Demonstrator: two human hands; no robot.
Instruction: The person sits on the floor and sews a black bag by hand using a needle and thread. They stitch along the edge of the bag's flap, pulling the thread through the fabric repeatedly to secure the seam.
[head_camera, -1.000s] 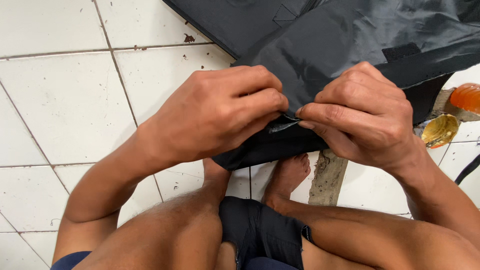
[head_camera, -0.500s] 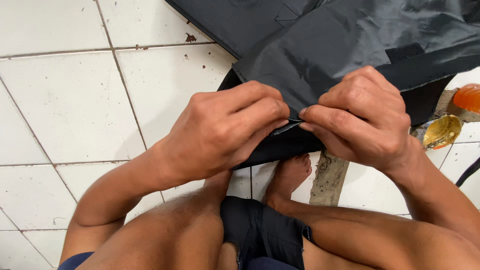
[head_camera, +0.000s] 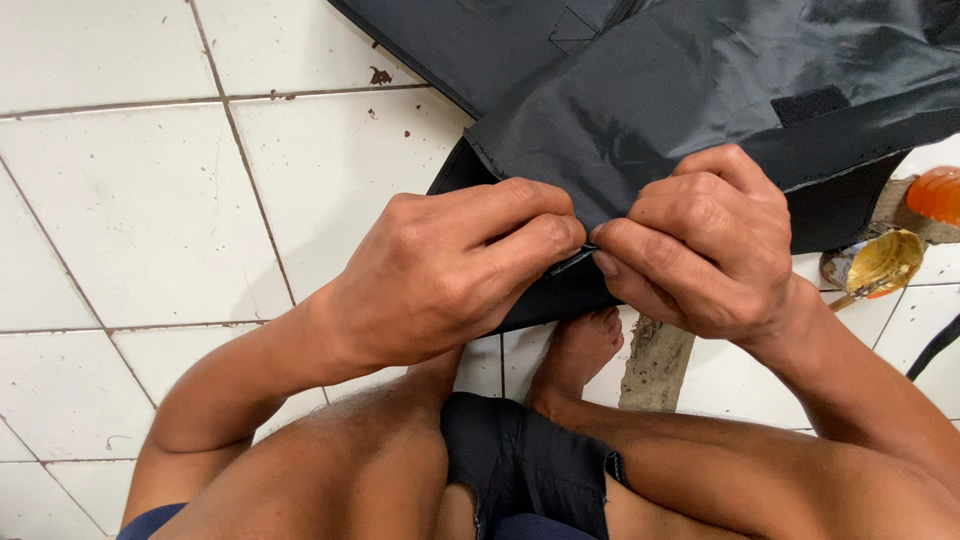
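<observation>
White glazed tiles with dark grout lines make up the floor (head_camera: 150, 210), which fills the left half of the head view and is flecked with small brown specks near the upper middle. Spread over the upper right is a large sheet of black fabric (head_camera: 700, 80), slightly glossy and creased, with a stitched seam and a small sewn square near the top and a matt black patch toward the right. Its lower edge is folded over and hangs down to where both hands meet at the middle of the picture.

The bare legs and dark shorts (head_camera: 520, 470) of the seated person are seen along the bottom, and a bare foot (head_camera: 580, 350) is planted on the tiles directly under the fabric's edge, partly hidden by it. Just right of the foot a grey, rough strip of cement (head_camera: 655, 365) is laid across the tiles.

The left hand (head_camera: 450, 270) is clenched on the fabric's folded edge, thumb and forefinger pressed together over it. The right hand (head_camera: 700, 240) is closed on the same edge from the other side, its fingertips touching those of the left. Between the two sets of fingertips a short, thin dark sliver is pinched; what it is cannot be told, since it is mostly covered by the fingers.

At the right margin, behind the right wrist, a shiny gold-coloured lid (head_camera: 880, 265) and a small orange object (head_camera: 938, 193) are set on the floor.
</observation>
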